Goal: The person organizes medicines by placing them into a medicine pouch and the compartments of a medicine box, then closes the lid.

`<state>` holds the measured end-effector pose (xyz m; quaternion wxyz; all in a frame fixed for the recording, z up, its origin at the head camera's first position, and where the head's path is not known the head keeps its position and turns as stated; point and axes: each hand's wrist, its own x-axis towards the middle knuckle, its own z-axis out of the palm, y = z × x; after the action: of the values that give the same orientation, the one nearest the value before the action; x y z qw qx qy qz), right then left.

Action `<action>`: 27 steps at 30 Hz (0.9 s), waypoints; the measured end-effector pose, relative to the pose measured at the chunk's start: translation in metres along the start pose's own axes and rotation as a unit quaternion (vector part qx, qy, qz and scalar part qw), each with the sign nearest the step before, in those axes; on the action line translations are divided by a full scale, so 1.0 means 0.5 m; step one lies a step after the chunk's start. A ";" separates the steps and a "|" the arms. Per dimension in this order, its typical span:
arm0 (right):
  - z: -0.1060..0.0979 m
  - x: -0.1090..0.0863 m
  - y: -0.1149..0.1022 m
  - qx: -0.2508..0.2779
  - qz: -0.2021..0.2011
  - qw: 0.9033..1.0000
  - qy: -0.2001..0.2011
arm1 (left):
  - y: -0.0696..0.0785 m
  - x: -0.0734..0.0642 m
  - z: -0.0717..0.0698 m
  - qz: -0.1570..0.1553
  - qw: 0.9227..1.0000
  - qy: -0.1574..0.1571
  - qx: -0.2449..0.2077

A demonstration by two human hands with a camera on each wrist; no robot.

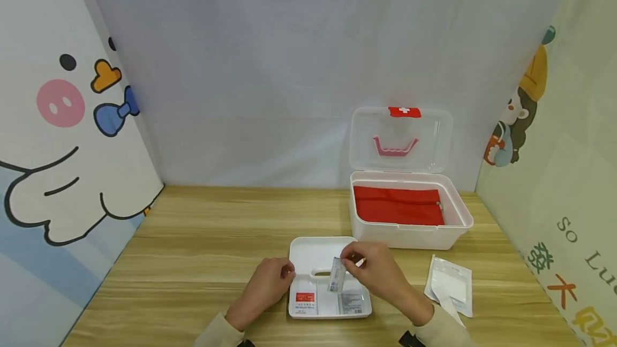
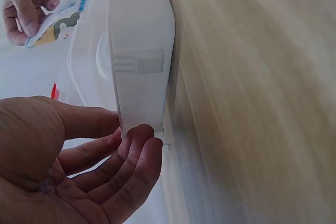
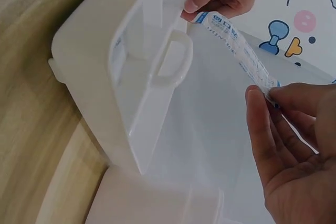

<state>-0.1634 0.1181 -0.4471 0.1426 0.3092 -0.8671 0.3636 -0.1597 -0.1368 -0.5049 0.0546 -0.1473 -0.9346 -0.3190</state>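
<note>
My right hand (image 1: 378, 269) pinches one end of a wrapped adhesive bandage (image 1: 336, 276), a narrow white strip with blue print. The strip hangs over the white handled tray (image 1: 310, 250) and slants away from the fingertips in the right wrist view. At the tray's left edge, my left hand (image 1: 268, 284) grips the rim, thumb at the top and curled fingers against the outer wall in the left wrist view. A red-and-white packet (image 1: 305, 299) lies in the tray's front left compartment, a grey printed packet (image 1: 351, 304) in the front right.
Behind to the right stands a first-aid box (image 1: 405, 235), its clear lid (image 1: 431, 138) raised, with a red zip pouch (image 1: 397, 210) inside. White packages (image 1: 455, 285) lie right of my right hand. Printed panels (image 1: 549, 218) and a pale back wall enclose the wooden table (image 1: 217, 229).
</note>
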 end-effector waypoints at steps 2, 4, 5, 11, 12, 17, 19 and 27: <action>0.011 0.000 0.003 -0.002 0.011 1.000 -0.021 | 0.000 0.000 0.000 0.000 1.000 0.000 -0.002; 0.021 0.000 0.005 -0.003 0.021 0.999 -0.040 | 0.001 0.000 -0.001 -0.001 1.000 -0.001 -0.004; 0.026 -0.001 0.006 -0.005 0.024 0.999 -0.048 | 0.001 0.000 -0.002 -0.002 1.000 -0.002 -0.005; 0.051 -0.003 0.016 -0.023 0.033 0.996 -0.075 | 0.005 0.000 -0.003 -0.010 1.000 -0.010 -0.005; 0.054 -0.003 0.017 -0.025 0.034 0.996 -0.079 | 0.005 0.000 -0.003 -0.011 1.000 -0.012 -0.005; 0.065 -0.003 0.019 -0.028 0.037 0.995 -0.091 | 0.007 0.002 -0.007 -0.013 1.000 -0.014 -0.005; 0.070 -0.003 0.018 -0.033 0.040 0.994 -0.093 | 0.007 0.002 -0.007 -0.013 1.000 -0.013 -0.004; 0.085 -0.005 0.013 -0.106 0.039 0.989 -0.098 | 0.005 0.000 -0.006 -0.011 1.000 -0.007 -0.004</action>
<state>-0.1667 0.0923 -0.4813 0.0743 0.2922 -0.9221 0.2424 -0.1588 -0.1368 -0.5008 0.0438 -0.1397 -0.9353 -0.3221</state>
